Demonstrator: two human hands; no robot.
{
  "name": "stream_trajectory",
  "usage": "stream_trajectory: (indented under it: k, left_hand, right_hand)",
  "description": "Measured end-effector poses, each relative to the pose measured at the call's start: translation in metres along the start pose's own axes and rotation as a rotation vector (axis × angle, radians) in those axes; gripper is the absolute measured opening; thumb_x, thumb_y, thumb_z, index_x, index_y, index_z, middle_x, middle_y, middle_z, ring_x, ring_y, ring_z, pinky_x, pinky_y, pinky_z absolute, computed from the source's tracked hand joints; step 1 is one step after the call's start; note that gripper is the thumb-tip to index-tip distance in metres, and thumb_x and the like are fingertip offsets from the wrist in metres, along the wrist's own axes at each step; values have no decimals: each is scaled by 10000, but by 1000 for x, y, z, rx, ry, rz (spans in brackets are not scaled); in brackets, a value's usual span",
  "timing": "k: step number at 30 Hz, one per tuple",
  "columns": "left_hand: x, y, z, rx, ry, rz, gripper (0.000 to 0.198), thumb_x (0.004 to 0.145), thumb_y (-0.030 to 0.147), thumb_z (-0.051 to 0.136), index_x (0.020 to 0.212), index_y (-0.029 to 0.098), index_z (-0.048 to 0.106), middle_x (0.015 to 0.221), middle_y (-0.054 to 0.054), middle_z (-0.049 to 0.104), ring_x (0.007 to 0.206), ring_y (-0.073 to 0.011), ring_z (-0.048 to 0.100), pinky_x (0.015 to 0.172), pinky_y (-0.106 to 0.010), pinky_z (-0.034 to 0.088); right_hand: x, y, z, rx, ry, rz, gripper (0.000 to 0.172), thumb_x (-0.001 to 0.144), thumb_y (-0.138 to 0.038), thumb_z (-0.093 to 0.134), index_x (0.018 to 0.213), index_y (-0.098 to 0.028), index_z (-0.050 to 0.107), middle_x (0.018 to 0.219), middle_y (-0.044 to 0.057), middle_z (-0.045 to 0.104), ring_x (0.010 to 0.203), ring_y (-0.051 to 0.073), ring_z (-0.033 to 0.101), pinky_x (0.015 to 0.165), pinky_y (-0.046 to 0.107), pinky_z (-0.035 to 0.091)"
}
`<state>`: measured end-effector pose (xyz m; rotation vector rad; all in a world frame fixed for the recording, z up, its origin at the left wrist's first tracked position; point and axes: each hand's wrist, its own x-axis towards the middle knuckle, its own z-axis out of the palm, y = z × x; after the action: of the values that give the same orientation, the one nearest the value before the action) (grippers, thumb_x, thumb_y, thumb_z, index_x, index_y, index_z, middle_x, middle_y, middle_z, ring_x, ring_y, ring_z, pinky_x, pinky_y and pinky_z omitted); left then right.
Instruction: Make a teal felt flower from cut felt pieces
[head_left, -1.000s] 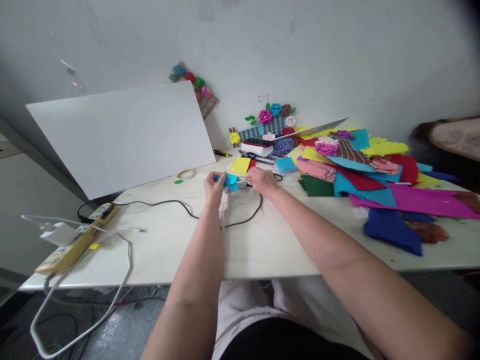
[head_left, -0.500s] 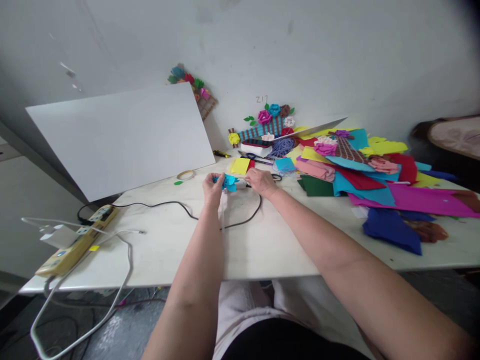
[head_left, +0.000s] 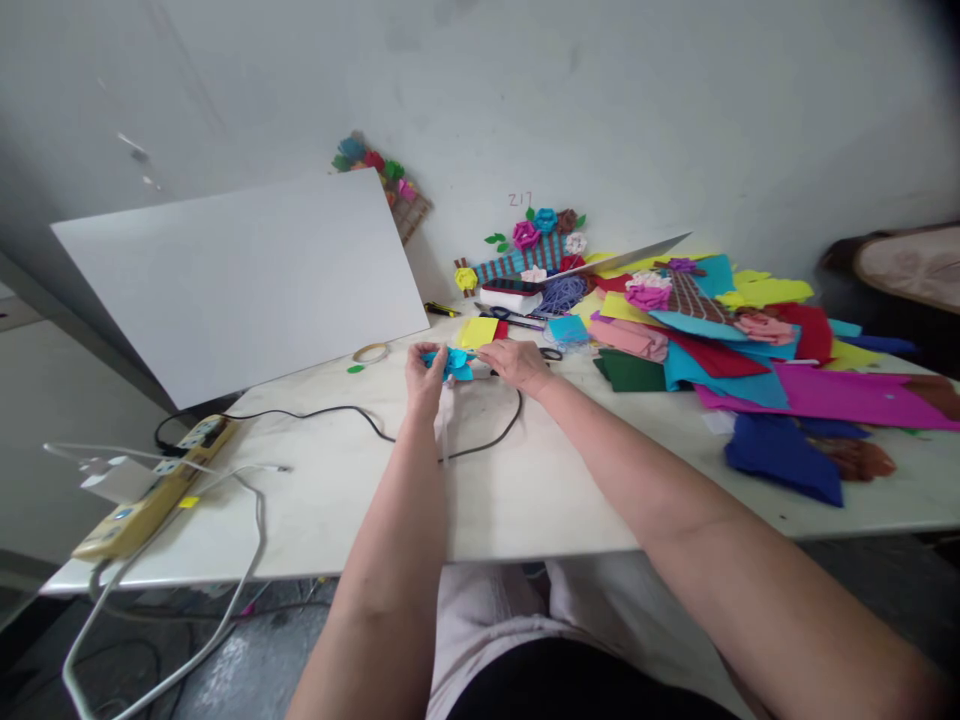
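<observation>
My left hand point(head_left: 425, 378) is closed on a bright blue paper flower point(head_left: 459, 366), pinching it between thumb and fingers. To its right, my right hand point(head_left: 517, 364) is closed around a thin stick point(head_left: 472, 352), whose tip meets the flower's upper edge; most of the stick is hidden. Below the hands lies a white tool point(head_left: 481, 371), partly covered, with a black cord point(head_left: 501, 438) looping from it. A translucent strip point(head_left: 444, 425) hangs under the flower beside my left wrist.
Yellow paper squares point(head_left: 478, 331), a blue square point(head_left: 568, 329) and scissors point(head_left: 553, 353) lie behind my hands. Coloured paper point(head_left: 750, 375) is heaped at the right. At the left are a tape roll point(head_left: 370, 352), a white board point(head_left: 247, 285) and a power strip point(head_left: 154, 490).
My right hand has moved slightly left, closer to the blue paper flower, and its fingers have stretched out more over the stick. My left hand keeps its hold with little movement.
</observation>
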<state>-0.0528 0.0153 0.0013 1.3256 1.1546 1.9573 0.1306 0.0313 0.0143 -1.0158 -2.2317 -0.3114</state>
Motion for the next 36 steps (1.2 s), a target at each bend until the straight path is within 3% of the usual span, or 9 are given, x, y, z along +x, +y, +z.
stream_trajectory:
  k: [4,12,18,24,31,36]
  left_hand:
    - [-2,3,-1,-8,-111,-28,453,626,397,742,992,177,591,792,-10,598,635,-88,557,589,-210,455]
    - [-6,9,1,-102,-251,-89,369,564,354,785,849,154,663,791,-36,661,627,-104,577,557,-221,466]
    - [-9,10,1,-137,-272,-96,382,560,344,784,873,159,667,883,-69,687,652,-116,598,568,-231,488]
    - [-7,8,2,-122,-245,-110,434,532,331,796,907,158,661,815,-46,674,649,-110,599,593,-230,489]
    - [-7,10,2,-160,-259,-181,472,515,333,810,923,158,648,835,-47,672,645,-109,605,584,-234,491]
    - [-9,12,3,-140,-249,-238,459,531,392,800,887,142,650,686,-12,630,544,-92,566,501,-217,462]
  right_hand:
    - [0,3,1,33,16,-13,308,933,-338,402,955,-186,669,945,63,701,813,155,619,627,249,351]
    - [2,-1,-3,96,-6,29,274,891,-271,458,1106,-174,599,1075,82,680,892,192,631,676,261,398]
    - [1,-4,-6,91,8,81,322,894,-335,460,1131,-157,584,981,81,710,803,190,647,638,263,387]
    - [1,-2,0,157,41,29,265,895,-321,471,998,-213,689,1015,45,716,896,160,647,710,243,414]
    - [3,-1,3,222,80,70,237,873,-321,519,919,-217,728,946,40,727,857,143,647,691,228,421]
    - [3,1,7,235,85,77,210,852,-273,540,916,-221,733,939,45,718,852,152,637,701,234,430]
